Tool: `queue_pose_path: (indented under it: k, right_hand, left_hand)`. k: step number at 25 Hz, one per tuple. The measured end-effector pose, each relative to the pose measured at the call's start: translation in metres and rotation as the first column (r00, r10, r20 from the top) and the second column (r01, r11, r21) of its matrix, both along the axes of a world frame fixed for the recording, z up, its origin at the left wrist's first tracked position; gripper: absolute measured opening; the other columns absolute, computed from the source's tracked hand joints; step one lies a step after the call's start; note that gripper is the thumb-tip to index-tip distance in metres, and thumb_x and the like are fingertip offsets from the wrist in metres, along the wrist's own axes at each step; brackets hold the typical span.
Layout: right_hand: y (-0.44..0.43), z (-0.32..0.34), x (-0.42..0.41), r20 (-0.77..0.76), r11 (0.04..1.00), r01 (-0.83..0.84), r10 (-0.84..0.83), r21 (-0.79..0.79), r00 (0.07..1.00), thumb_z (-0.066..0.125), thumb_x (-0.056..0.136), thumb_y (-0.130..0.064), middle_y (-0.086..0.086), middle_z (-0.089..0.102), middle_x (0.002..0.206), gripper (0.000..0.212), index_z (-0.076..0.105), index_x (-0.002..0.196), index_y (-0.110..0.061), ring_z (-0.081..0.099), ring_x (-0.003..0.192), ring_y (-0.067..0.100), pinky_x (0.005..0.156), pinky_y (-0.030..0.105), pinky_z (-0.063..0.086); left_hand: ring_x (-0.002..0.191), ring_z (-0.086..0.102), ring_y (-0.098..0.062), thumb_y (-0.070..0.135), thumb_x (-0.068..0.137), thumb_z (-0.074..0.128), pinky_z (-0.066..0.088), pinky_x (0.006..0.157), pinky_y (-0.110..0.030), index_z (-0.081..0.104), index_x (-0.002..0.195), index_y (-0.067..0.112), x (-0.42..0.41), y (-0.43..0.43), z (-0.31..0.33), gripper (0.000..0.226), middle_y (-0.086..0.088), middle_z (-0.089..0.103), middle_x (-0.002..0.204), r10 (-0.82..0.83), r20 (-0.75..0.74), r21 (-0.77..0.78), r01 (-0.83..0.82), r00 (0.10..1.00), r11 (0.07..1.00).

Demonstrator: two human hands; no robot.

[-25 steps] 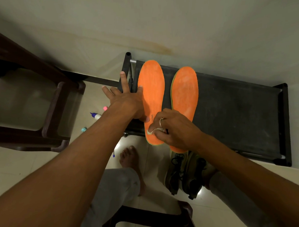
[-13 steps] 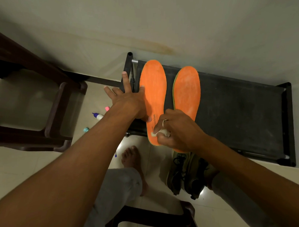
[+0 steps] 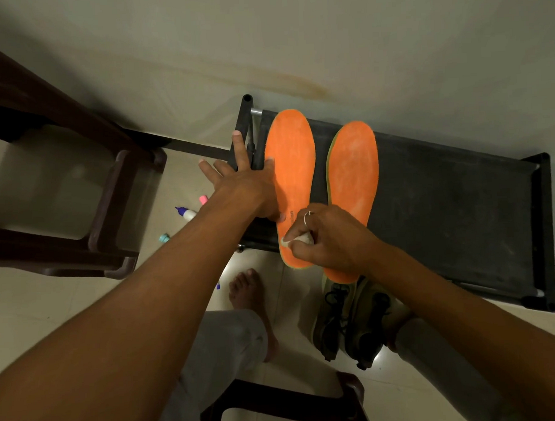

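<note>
Change: our right hand (image 3: 331, 239) has barely shifted over the last second; the white wad (image 3: 303, 238) it pinches has only crept a little across the heel of the left insole (image 3: 291, 165).
Meaning: we judge this as short scrubbing strokes on one spot, with the rest of the insole not yet wiped.
Left hand: our left hand (image 3: 246, 192) stays flat with fingers spread wide, the thumb side pressing the insole's edge to pin it.
Right hand: fingers curled round the wad, holding it against the orange surface.
Place: the insole lies on top of the black shoe rack (image 3: 460, 208), just beside the right insole (image 3: 352, 175).
Long axis: it runs from us toward the wall.
Pointing: toe end at the wall, heel end overhanging the rack's near edge.
</note>
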State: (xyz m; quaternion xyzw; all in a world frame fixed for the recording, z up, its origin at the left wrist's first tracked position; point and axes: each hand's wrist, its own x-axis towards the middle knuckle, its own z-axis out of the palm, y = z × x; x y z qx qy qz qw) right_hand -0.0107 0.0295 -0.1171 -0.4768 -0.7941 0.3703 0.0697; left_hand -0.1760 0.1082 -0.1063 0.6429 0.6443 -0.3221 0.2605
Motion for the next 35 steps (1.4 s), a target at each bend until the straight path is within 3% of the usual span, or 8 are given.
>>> queue_pose_path:
  k: [5, 9, 12, 20, 23, 28, 32, 35]
  right_hand:
    - [0.006, -0.002, 0.001, 0.118, 0.987, 0.121, -0.133, 0.106, 0.984, 0.066, 0.086, -0.03, -0.006, 0.071, 0.094, 0.015, 0.077, 0.094, -0.025, 0.057, 0.086, 0.011, 0.072, 0.033, 0.048]
    - [0.003, 0.004, -0.003, 0.022, 0.994, 0.05, -0.049, -0.095, 0.999, 0.068, 0.078, -0.033, -0.014, 0.072, 0.087, 0.012, 0.078, 0.084, -0.03, 0.063, 0.08, 0.003, 0.069, 0.03, 0.054]
    - [0.008, 0.001, 0.001, 0.101, 0.982, 0.172, -0.179, 0.076, 0.979, 0.064, 0.085, -0.029, -0.01, 0.07, 0.092, 0.014, 0.077, 0.09, -0.026, 0.06, 0.087, 0.009, 0.069, 0.031, 0.049]
    - [0.003, 0.004, 0.008, 0.154, 0.981, 0.185, -0.191, 0.053, 0.97, 0.063, 0.086, -0.038, -0.012, 0.069, 0.091, 0.015, 0.075, 0.086, -0.029, 0.061, 0.083, 0.007, 0.068, 0.029, 0.049]
    - [0.003, 0.005, 0.004, 0.101, 0.988, 0.107, -0.096, -0.114, 0.99, 0.066, 0.077, -0.04, -0.016, 0.071, 0.085, 0.016, 0.076, 0.082, -0.029, 0.063, 0.075, 0.003, 0.067, 0.032, 0.054]
    - [0.007, 0.002, 0.006, 0.142, 0.976, 0.161, -0.181, 0.143, 0.973, 0.063, 0.09, -0.03, -0.006, 0.068, 0.088, 0.014, 0.076, 0.089, -0.024, 0.059, 0.082, 0.014, 0.073, 0.034, 0.047]
    - [0.003, 0.01, 0.002, 0.056, 0.992, 0.077, -0.071, -0.1, 0.996, 0.068, 0.079, -0.031, -0.014, 0.069, 0.085, 0.006, 0.074, 0.08, -0.031, 0.062, 0.077, 0.006, 0.068, 0.032, 0.053]
    - [0.008, 0.007, 0.004, 0.177, 0.987, 0.097, -0.119, 0.125, 0.977, 0.064, 0.09, -0.03, -0.003, 0.071, 0.092, 0.017, 0.078, 0.094, -0.021, 0.061, 0.085, 0.015, 0.075, 0.039, 0.049]
  left_hand:
    - [0.145, -0.012, -0.056, 0.059, 0.072, 0.08, -0.01, 0.11, -0.074, -0.018, 0.153, 0.043, -0.002, 0.001, -0.003, 0.128, -0.018, -0.056, 0.142, 0.002, -0.001, 0.0, -0.002, 1.0, 1.0]
    - [0.144, -0.012, -0.056, 0.059, 0.071, 0.08, -0.01, 0.11, -0.074, -0.018, 0.152, 0.044, -0.002, 0.001, -0.007, 0.128, -0.018, -0.056, 0.141, 0.002, -0.002, 0.013, -0.002, 1.0, 1.0]
    - [0.144, -0.011, -0.056, 0.062, 0.069, 0.079, -0.01, 0.109, -0.074, -0.018, 0.152, 0.044, -0.002, 0.002, -0.008, 0.129, -0.018, -0.056, 0.141, -0.004, -0.007, 0.012, 0.004, 1.0, 1.0]
    - [0.144, -0.012, -0.057, 0.064, 0.069, 0.079, -0.012, 0.109, -0.074, -0.019, 0.152, 0.043, 0.0, 0.001, -0.007, 0.13, -0.02, -0.056, 0.141, -0.002, -0.015, 0.009, 0.002, 1.0, 1.0]
    - [0.144, -0.011, -0.057, 0.064, 0.07, 0.078, -0.012, 0.11, -0.074, -0.019, 0.152, 0.043, -0.001, 0.001, -0.007, 0.129, -0.02, -0.055, 0.141, 0.001, -0.018, 0.014, -0.001, 1.0, 1.0]
    - [0.144, -0.01, -0.057, 0.063, 0.071, 0.078, -0.011, 0.11, -0.074, -0.018, 0.153, 0.042, 0.0, 0.0, -0.005, 0.128, -0.021, -0.054, 0.143, -0.01, -0.019, 0.023, 0.011, 1.0, 1.0]
    - [0.144, -0.011, -0.057, 0.062, 0.072, 0.078, -0.011, 0.111, -0.073, -0.017, 0.154, 0.041, 0.001, -0.001, -0.004, 0.127, -0.02, -0.053, 0.143, -0.009, -0.015, 0.027, 0.009, 1.0, 1.0]
    - [0.144, -0.01, -0.057, 0.063, 0.072, 0.077, -0.01, 0.111, -0.073, -0.016, 0.154, 0.041, 0.0, -0.001, -0.004, 0.126, -0.021, -0.052, 0.144, -0.02, -0.006, 0.037, 0.02, 1.0, 0.999]
